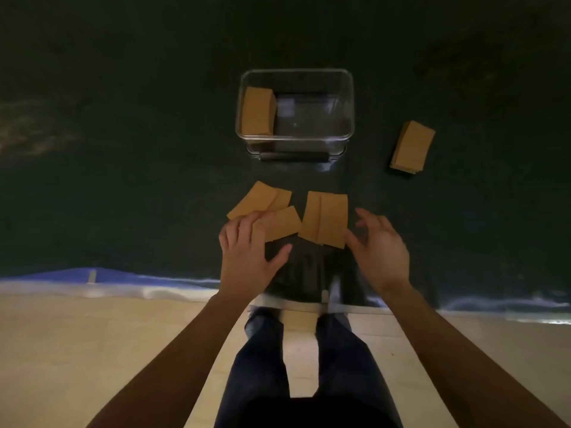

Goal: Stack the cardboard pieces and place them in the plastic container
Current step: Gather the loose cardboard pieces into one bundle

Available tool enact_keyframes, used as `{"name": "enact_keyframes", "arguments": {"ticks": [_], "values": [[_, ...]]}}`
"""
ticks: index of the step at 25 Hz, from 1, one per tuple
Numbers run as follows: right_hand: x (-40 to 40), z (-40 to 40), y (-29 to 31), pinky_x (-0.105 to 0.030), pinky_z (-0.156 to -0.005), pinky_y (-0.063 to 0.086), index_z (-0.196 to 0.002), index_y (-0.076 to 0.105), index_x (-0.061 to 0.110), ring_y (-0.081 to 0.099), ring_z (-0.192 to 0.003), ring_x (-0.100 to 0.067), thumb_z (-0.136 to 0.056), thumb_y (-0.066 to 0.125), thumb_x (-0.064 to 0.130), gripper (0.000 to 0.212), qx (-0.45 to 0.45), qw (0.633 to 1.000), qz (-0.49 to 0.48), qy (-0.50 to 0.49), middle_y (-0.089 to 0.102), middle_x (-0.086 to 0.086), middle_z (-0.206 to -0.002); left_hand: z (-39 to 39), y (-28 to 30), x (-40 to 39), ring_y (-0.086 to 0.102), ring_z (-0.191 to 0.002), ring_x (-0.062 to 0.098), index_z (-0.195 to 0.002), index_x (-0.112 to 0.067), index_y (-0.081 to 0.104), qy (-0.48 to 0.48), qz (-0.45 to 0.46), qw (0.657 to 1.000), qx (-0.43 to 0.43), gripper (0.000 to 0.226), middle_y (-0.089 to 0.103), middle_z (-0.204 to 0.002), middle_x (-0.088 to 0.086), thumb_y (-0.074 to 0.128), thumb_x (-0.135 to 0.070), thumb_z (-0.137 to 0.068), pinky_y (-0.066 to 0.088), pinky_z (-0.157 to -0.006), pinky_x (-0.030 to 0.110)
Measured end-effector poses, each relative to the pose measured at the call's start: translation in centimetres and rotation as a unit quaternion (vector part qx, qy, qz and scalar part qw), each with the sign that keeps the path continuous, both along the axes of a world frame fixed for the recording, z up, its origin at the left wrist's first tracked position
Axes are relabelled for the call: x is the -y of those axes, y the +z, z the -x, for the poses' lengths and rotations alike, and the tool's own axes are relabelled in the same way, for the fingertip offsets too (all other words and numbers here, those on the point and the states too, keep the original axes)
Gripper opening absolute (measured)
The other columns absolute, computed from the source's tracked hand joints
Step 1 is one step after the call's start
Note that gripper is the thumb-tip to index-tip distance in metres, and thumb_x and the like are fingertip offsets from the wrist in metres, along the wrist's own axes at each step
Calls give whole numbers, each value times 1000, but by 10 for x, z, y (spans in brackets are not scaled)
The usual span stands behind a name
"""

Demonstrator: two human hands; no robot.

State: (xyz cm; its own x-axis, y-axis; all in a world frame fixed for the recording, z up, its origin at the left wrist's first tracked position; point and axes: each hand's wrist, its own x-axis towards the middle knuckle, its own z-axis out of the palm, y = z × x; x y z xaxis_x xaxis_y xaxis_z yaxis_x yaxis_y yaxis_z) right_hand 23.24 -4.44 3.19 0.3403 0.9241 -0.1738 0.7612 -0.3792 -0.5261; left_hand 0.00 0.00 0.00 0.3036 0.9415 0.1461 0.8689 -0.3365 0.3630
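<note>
Both my hands open, left hand [247, 251] flat on loose cardboard pieces [279, 222], right hand [381, 247] hovering beside them, container [295, 135] beyond.

Cardboard stack [258, 112] in container [346, 88], left side

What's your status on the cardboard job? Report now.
Left hand flat on loose brown cardboard pieces; right hand open beside them. One stack inside clear plastic container, another stack on dark mat. Path clear.
</note>
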Motion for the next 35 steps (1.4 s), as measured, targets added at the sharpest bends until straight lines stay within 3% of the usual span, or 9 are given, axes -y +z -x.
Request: {"name": "enact_keyframes", "arguments": {"ticks": [4, 8, 15, 19, 24, 28, 32, 35], "values": [[-33, 0, -28, -48, -88, 54, -148, 35, 21, 59, -111, -25, -91, 59, 47, 67, -15, 995, 90, -49, 51, -7, -134, -23, -23, -27, 37, -114, 26, -126, -18, 60, -20, 33, 997, -67, 64, 59, -123, 7, 50, -64, -82, 40, -94, 49], [-55, 0, -49, -51, -93, 51, -147, 32, 16, 52, -122, -33, -84, 62, 56, 80, 4, 981, 181, -69, 42, -10, -140, -52, -33, -48, 41, -120, 29, -134, -23, 55, -54, 89, 988, -118, 67, 56, -130, 3, 56, -64, -81, 37, -97, 49], [-78, 19, -54, -54, -96, 47, -141, 29, 16, 48, -123, -37, -72, 77, 46, 89, -20, 970, 211, -120, 40, -13, -137, -79, -34, -71, 34, -130, 32, -143, -24, 44, -40, 161, 976, -143, 74, 43, -141, 3, 58, -64, -82, 27, -108, 50], [-83, 15, -56, -48, -94, 48, -132, 41, 15, 51, -119, -34, -77, 74, 31, 66, -90, 962, 213, -147, 46, -12, -133, -72, -31, -75, 32, -131, 31, -145, -25, 40, -30, 191, 970, -144, 74, 41, -143, 2, 56, -63, -83, 27, -108, 49], [-66, 10, -46, -30, -74, 42, -100, 57, 13, 53, -84, -17, -90, 63, 23, 15, -193, 944, 163, -213, 62, -6, -100, -66, -28, -76, 31, -131, 27, -145, -31, 38, -31, 208, 971, -110, 72, 43, -142, -2, 57, -61, -83, 25, -109, 47], [-66, 21, -46, -36, -79, 49, -98, 60, 14, 55, -86, -20, -87, 66, 32, 22, -204, 936, 167, -235, 59, -3, -94, -77, -22, -85, 32, -132, 29, -146, -28, 40, -45, 232, 965, -111, 71, 44, -142, 1, 60, -55, -84, 24, -110, 48], [-73, 46, -50, -40, -85, 49, -103, 59, 15, 60, -98, -30, -82, 66, 31, 27, -169, 936, 174, -257, 57, -13, -116, -73, -24, -90, 33, -129, 30, -135, -27, 51, -75, 251, 950, -167, 56, 44, -137, 2, 62, -43, -83, 24, -107, 50], [-75, 48, -49, -38, -81, 43, -105, 52, 14, 57, -105, -33, -84, 64, 23, 26, -161, 931, 175, -277, 53, -14, -122, -73, -25, -91, 34, -123, 31, -125, -24, 57, -95, 244, 948, -181, 42, 43, -131, 4, 60, -30, -83, 25, -105, 50]]}}
